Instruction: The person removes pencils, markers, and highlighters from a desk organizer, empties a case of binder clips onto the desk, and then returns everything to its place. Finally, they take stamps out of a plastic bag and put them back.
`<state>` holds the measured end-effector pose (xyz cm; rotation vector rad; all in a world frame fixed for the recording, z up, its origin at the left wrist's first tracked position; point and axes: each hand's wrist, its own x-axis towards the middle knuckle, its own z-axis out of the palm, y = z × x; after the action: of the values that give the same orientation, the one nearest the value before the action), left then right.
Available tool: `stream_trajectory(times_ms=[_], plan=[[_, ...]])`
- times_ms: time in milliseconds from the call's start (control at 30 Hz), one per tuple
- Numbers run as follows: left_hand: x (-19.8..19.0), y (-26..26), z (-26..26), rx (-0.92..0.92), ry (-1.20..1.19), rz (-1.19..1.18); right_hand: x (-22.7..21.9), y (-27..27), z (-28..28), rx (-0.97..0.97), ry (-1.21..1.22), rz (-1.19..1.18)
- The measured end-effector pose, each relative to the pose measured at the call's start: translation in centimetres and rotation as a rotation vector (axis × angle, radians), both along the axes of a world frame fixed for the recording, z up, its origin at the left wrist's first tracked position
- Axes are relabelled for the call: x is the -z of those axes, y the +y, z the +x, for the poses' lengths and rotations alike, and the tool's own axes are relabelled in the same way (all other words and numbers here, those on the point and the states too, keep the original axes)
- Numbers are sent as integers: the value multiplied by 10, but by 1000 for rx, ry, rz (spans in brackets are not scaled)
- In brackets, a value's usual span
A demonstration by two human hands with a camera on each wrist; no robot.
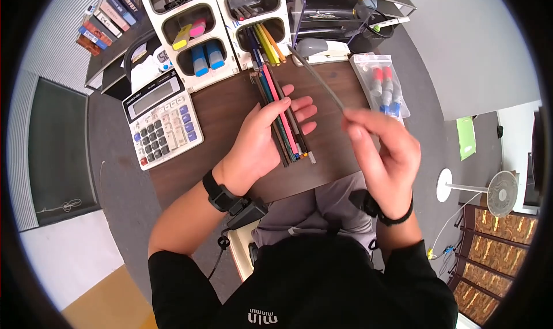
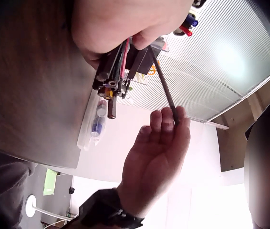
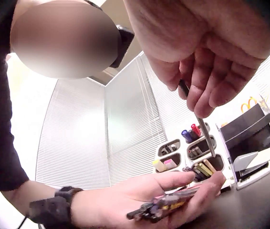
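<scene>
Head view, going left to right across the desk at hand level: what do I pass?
Calculator → left hand holding a bundle of pencils → right hand pinching a single grey pencil, with the bag of markers just above that hand.

Colours on the dark brown wooden desk [image 1: 230, 113]

The bundle of pencils [image 1: 282, 118] at frame centre shows pink, teal, black and brown shafts; a single dark grey pencil [image 1: 317, 78] slants beside it. Upper centre, the white plastic organiser [image 1: 222, 70] holds yellow, pink and blue highlighters [image 1: 199, 44]. At left, a grey calculator [image 1: 162, 118] carries white, black, blue and one red key.
</scene>
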<state>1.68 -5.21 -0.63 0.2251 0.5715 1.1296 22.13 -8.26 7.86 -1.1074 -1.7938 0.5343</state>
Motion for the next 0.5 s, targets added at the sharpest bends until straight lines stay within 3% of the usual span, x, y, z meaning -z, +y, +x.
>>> stream_trajectory(times_ms=[133, 200, 267, 367, 500], plan=[[6, 1, -1, 0, -40, 29, 1, 55, -29, -44, -43, 31], [5, 2, -1, 6, -42, 18, 6, 79, -48, -111, 79, -56], [3, 2, 0, -9, -44, 11, 17, 100, -53, -105, -126, 55], [5, 3, -2, 4, -74, 32, 20, 105, -61, -86, -206, 25], [4, 1, -2, 37, -37, 71, 20, 99, -66, -115, -97, -137]])
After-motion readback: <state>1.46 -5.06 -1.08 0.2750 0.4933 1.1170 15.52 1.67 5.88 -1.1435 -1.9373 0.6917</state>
